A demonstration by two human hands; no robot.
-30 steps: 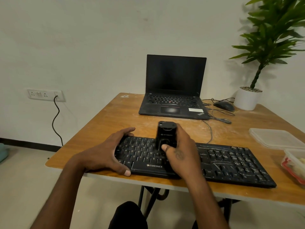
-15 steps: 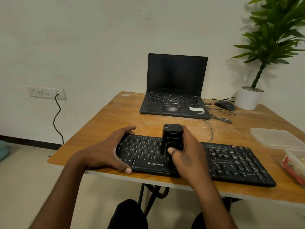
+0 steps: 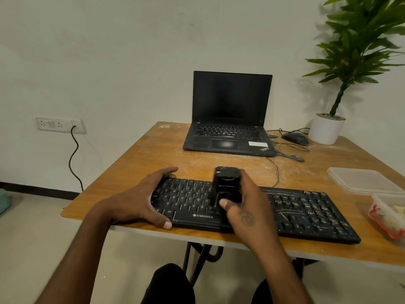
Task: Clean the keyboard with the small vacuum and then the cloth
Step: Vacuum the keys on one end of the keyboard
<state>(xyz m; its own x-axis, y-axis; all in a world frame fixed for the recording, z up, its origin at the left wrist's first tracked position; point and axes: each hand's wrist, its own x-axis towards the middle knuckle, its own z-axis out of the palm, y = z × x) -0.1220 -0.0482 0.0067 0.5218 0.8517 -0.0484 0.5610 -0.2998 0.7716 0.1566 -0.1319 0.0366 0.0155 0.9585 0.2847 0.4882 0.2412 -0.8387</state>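
A black Zebronics keyboard (image 3: 306,207) lies along the near edge of the wooden table (image 3: 153,154). My left hand (image 3: 140,200) grips its left end, thumb on the front edge and fingers over the back edge. My right hand (image 3: 247,211) holds a small black vacuum (image 3: 226,183) upright on the keys near the keyboard's middle, with the thumb on its front face. The vacuum's base and the keys under it are hidden by the hand.
An open black laptop (image 3: 230,119) stands at the back of the table, with a wired mouse (image 3: 295,138) and a white plant pot (image 3: 325,130) to its right. A clear lid (image 3: 361,179) and a plastic container (image 3: 388,216) sit at the right edge.
My right hand has slid the vacuum a little to the right along the keys. The left hand keeps its hold on the keyboard's left end.
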